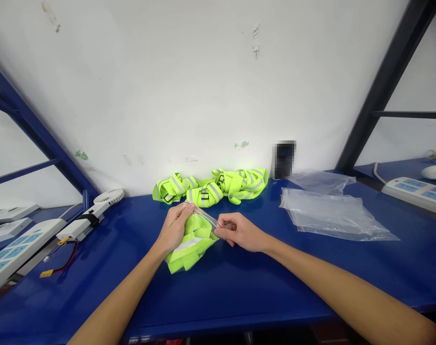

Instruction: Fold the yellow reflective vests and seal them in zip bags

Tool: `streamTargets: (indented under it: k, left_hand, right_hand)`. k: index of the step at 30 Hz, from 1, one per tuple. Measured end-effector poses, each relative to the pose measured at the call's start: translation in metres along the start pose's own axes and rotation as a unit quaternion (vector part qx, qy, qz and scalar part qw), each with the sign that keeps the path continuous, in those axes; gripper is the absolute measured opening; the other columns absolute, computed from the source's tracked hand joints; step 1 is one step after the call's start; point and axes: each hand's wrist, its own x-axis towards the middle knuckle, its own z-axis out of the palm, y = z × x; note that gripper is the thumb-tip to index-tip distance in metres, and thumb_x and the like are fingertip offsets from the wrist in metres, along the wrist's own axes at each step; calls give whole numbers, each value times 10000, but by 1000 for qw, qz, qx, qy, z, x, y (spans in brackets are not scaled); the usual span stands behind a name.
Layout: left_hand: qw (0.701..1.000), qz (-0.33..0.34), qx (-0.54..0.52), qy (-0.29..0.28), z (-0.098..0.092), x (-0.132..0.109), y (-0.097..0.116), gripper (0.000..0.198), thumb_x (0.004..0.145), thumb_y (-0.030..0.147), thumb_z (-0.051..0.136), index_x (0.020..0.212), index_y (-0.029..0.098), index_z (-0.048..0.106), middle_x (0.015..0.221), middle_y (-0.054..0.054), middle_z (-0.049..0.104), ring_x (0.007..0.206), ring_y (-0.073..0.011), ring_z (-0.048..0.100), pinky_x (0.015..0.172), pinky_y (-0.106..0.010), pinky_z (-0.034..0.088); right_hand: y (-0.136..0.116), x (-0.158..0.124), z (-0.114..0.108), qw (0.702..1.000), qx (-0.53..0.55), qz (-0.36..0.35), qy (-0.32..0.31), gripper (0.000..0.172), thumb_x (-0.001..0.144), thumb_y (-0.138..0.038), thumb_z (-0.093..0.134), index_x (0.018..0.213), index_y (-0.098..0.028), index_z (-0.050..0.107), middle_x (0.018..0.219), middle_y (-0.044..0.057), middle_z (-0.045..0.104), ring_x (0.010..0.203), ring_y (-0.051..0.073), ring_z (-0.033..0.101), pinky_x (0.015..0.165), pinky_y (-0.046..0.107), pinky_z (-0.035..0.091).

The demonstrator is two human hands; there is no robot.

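Observation:
A clear zip bag (208,216) with a folded neon-yellow reflective strap (192,244) inside is held up between my two hands, over the front middle of the table. My left hand (175,227) is closed on the bag's top left corner and side. At the other end of the bag's top edge, my right hand (239,231) pinches the plastic between thumb and fingers. Just beyond my hands lies a heap of neon-yellow straps (239,186) with grey reflective stripes and black buckles, against the wall.
Flat clear bags (329,215) lie on the blue table (268,297) at right, near a blurred-out dark object (284,160). At left are a small white fan (110,195), a battery pack with wires (85,223) and a power strip (20,251). Another power strip (419,194) sits far right.

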Motion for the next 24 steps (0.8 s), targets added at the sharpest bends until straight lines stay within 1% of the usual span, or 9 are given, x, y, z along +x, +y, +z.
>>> streamTargets:
  k: [4,11,15,18,22,24]
  left_hand:
    - [1000,12,16,-7,0,-1,1,390,948,369,437,803,152,726,821,-44,673,783,-183,583,789,-273,430]
    - [1000,16,23,-14,0,-2,-1,414,952,400,433,779,160,722,800,-42,658,763,-184,571,781,-284,427]
    - [999,17,25,-18,0,-2,0,422,956,404,425,760,157,705,814,-45,660,776,-187,579,792,-289,431]
    - [999,17,25,-17,0,-2,1,411,956,388,429,733,155,684,780,-37,642,755,-176,563,779,-283,428]
    - [999,17,24,-13,1,-2,1,411,955,388,429,708,155,660,760,-31,625,742,-170,548,764,-277,420]
    - [999,17,25,-15,2,-2,0,421,956,394,421,702,154,656,768,-33,621,747,-169,544,761,-274,415]
  right_hand:
    - [1,0,-1,1000,3,18,-7,426,756,-537,714,715,-177,490,567,-70,430,484,68,402,465,203,345]
    - [-3,-1,0,999,-7,26,-24,421,776,-534,697,710,-182,474,576,-75,399,518,74,393,489,208,354]
    - [-2,-1,-2,999,-26,12,-35,412,809,-533,662,710,-187,463,572,-75,387,519,79,391,492,213,332]
    - [-2,-1,-3,998,-36,6,-46,397,830,-519,641,710,-188,458,567,-75,382,520,82,391,498,220,303]
    - [-4,0,-3,999,-27,-1,-42,376,839,-465,644,690,-185,444,559,-84,338,519,73,308,506,227,238]
    - [-5,0,-2,999,-24,-2,-37,361,851,-436,630,680,-182,440,561,-84,331,526,72,293,518,230,227]
